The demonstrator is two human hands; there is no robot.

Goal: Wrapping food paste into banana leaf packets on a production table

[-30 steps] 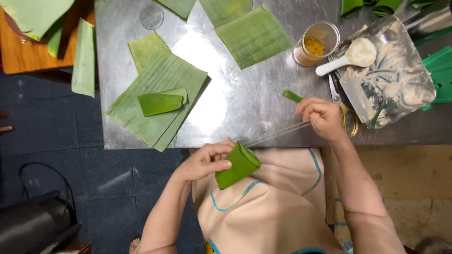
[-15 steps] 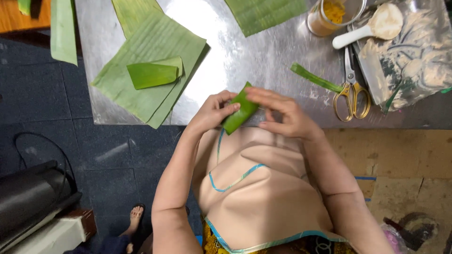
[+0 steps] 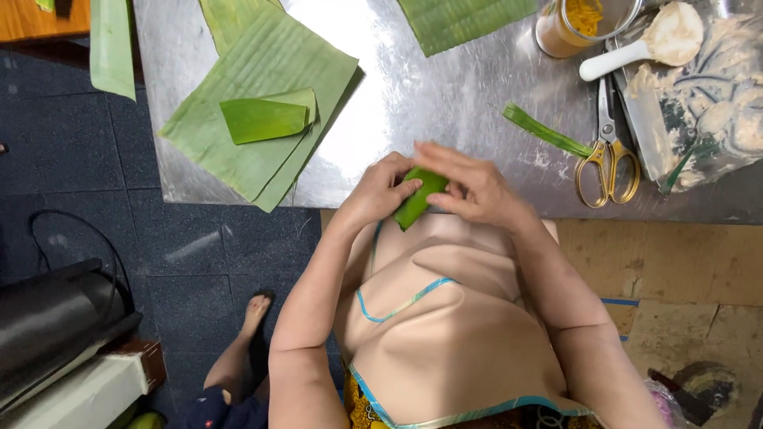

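Note:
Both my hands hold a small folded banana-leaf parcel (image 3: 419, 199) at the front edge of the steel table (image 3: 445, 103). My left hand (image 3: 380, 191) grips its left side, and my right hand (image 3: 469, 184) covers its top and right side with the fingers curled over it. A folded leaf piece (image 3: 266, 117) lies on a stack of flat banana leaves (image 3: 262, 71) to the left. A thin green leaf strip (image 3: 547, 132) lies on the table to the right of my hands.
Gold-handled scissors (image 3: 608, 159) lie right of the strip. Behind them are a jar of yellow filling (image 3: 584, 24), a white spoon with dough (image 3: 648, 44) and a plastic bag of dough (image 3: 707, 103). More leaves (image 3: 465, 20) lie at the back. A bare foot (image 3: 254, 314) is below.
My right hand left the table's right side and joined the left hand on the parcel. The view has shifted, and the parcel now sits closer to the table edge.

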